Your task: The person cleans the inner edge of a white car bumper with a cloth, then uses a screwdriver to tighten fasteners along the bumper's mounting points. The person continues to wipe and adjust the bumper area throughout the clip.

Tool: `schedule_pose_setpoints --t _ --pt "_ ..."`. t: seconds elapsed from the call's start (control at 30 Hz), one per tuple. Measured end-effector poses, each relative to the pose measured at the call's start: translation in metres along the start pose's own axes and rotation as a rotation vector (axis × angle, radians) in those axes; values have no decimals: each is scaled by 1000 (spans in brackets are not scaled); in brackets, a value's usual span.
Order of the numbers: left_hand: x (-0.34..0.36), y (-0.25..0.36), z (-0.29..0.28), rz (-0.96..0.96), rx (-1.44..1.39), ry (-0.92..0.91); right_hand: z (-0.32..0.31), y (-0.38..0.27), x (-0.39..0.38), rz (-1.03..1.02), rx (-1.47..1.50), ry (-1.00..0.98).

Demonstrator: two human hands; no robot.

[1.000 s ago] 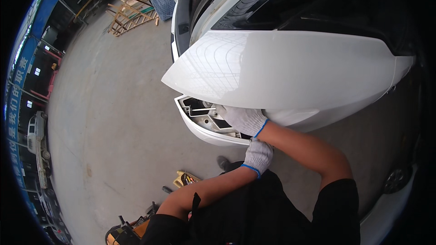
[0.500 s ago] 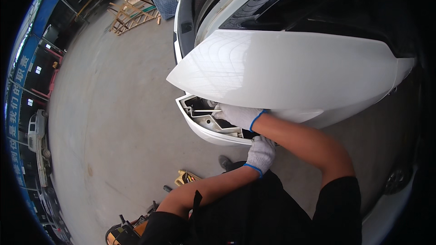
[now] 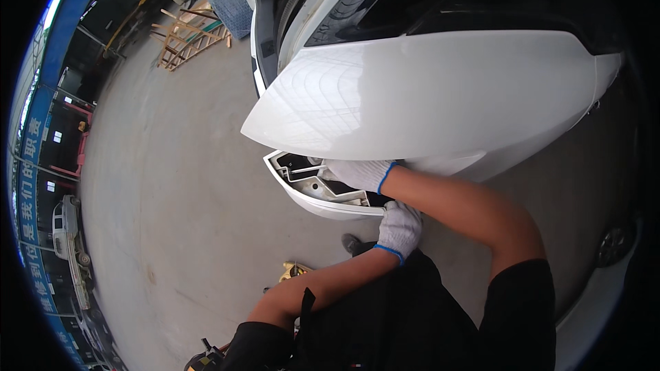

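A white car bumper hangs away from the glossy white body panel, leaving a gap along its inner side. In that gap, my gloved right hand is closed with its fingertips partly hidden under the panel's lower edge. A slim, light metal rod runs leftward from its fingers over the bumper's pale inner bracket; its exact kind does not show. My gloved left hand is wrapped over the near edge of the bumper, its fingertips hidden behind that edge.
On the floor by my left forearm lies a yellow tool case. Wooden frames and a wrapped panel lean at the far left. Parked vehicles line the left side; another car's wheel shows at right.
The view has shifted slightly. The rod now slants, its left end lower than its right. Both hands keep about the same places on the bumper and in the gap.
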State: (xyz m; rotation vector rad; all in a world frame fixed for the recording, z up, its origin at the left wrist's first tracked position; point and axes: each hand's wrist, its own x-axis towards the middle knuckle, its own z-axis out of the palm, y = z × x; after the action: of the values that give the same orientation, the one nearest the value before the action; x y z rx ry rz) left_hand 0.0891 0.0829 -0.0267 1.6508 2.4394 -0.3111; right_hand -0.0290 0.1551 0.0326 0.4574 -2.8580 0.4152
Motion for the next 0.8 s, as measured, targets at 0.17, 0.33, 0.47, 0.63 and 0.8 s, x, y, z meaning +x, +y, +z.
schedule_pose_setpoints --t 0.17,0.33,0.47,0.63,0.8 --pt "2 0 -2 1 -17 -30 3 1 11 42 91 -185" --pt "0 2 13 12 31 64 18 5 -2 -3 30 65" --pt "3 5 27 2 50 119 31 5 -10 23 -62 253" --pt "4 2 34 29 5 116 22 4 -10 -31 -67 279" --pt "-1 2 4 -42 99 78 0 10 -13 -88 22 81"
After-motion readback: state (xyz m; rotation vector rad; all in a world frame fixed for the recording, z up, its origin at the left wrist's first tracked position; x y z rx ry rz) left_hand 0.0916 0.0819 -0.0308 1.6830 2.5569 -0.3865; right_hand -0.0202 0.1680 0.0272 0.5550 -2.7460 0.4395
